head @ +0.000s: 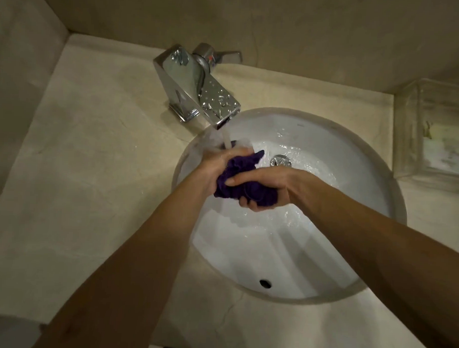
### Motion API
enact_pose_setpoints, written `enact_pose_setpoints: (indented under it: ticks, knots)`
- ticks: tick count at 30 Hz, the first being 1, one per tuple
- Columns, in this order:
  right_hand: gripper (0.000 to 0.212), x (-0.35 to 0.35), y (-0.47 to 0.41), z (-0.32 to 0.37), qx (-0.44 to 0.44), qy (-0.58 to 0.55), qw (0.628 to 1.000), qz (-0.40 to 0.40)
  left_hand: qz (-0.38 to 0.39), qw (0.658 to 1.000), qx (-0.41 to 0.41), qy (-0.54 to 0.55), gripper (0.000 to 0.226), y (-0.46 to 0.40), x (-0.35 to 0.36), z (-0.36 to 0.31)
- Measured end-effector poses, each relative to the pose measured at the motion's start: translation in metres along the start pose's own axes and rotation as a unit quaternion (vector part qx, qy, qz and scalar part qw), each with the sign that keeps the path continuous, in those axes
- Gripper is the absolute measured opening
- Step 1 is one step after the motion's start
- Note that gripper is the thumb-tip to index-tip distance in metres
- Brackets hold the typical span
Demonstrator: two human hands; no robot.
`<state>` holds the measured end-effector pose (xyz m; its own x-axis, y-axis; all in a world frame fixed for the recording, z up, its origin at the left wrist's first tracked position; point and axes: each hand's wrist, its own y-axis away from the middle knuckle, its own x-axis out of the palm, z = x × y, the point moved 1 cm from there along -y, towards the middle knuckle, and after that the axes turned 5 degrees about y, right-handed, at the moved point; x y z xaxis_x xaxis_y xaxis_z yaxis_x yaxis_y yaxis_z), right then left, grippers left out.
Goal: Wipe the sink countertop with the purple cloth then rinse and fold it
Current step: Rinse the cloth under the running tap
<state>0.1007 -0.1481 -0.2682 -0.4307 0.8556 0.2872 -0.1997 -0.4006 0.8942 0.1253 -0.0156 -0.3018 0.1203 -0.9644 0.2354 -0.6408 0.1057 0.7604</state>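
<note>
both hands hold the purple cloth (245, 178) bunched up over the white sink (354, 179), right under the stream of water (226, 139) running from the chrome faucet (197, 93). the left hand (218, 162) has its grip clamped round the far end of the wad, where the water lands, and the right hand (262, 185) has its grip clamped on the near end, thumb across the top and fingers curled beneath. the beige table (92, 167) surrounds the basin, and a clear box (435, 130) sits at its right edge.
</note>
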Motion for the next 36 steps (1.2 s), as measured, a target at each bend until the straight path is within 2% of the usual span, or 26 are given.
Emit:
enact_pose_setpoints:
  ticks: [3, 6, 8, 10, 13, 15, 18, 20, 22, 26, 30, 34, 36]
  knots:
    - [0.022, 0.006, -0.005, 0.007, -0.054, 0.129, 0.984, -0.110, -0.051, 0.996, -0.024, 0.067, 0.024, -0.008, 0.003, 0.001]
    - [0.035, 0.014, -0.014, 0.013, -0.096, 0.254, 0.931, -0.243, -0.096, 0.990, -0.033, 0.101, 0.024, -0.021, -0.002, 0.002]
    - [0.036, 0.021, -0.019, 0.013, -0.123, 0.305, 0.899, -0.288, -0.139, 0.987, -0.024, 0.071, 0.018, -0.029, -0.007, 0.004]
    - [0.034, 0.022, -0.025, 0.011, -0.133, 0.317, 0.893, -0.291, -0.185, 0.982, 0.001, 0.029, 0.016, -0.028, -0.009, 0.004]
    - [0.024, 0.014, -0.022, 0.007, -0.130, 0.222, 0.946, -0.198, -0.174, 0.984, -0.021, -0.038, 0.036, -0.021, -0.012, -0.001]
    - [0.033, 0.007, -0.007, 0.007, -0.125, 0.169, 0.971, -0.110, -0.091, 0.995, -0.032, -0.030, 0.052, -0.013, -0.016, -0.006]
    - [0.055, -0.006, 0.011, 0.007, -0.110, 0.133, 0.984, -0.052, 0.049, 0.998, -0.019, -0.017, 0.046, 0.008, -0.016, -0.015]
    - [0.055, -0.011, 0.015, 0.007, -0.098, 0.146, 0.982, -0.071, 0.082, 0.995, 0.003, -0.055, 0.046, 0.015, -0.012, -0.014]
    - [0.043, -0.009, 0.010, 0.007, -0.101, 0.169, 0.976, -0.094, 0.070, 0.991, 0.044, -0.109, 0.057, 0.014, -0.007, -0.009]
    - [0.034, 0.000, -0.006, 0.009, -0.107, 0.199, 0.962, -0.154, -0.047, 0.982, 0.078, -0.163, 0.032, 0.006, -0.001, -0.001]
    - [0.032, 0.010, -0.024, 0.003, -0.113, 0.222, 0.947, -0.200, -0.110, 0.977, 0.066, -0.173, 0.020, 0.003, -0.006, 0.001]
    - [0.055, 0.025, -0.038, -0.002, -0.159, 0.296, 0.890, -0.309, -0.148, 0.970, 0.044, -0.186, 0.032, 0.001, -0.006, -0.001]
    - [0.057, 0.027, -0.039, -0.006, -0.145, 0.290, 0.882, -0.340, -0.141, 0.968, 0.043, -0.204, 0.038, 0.006, -0.003, -0.003]
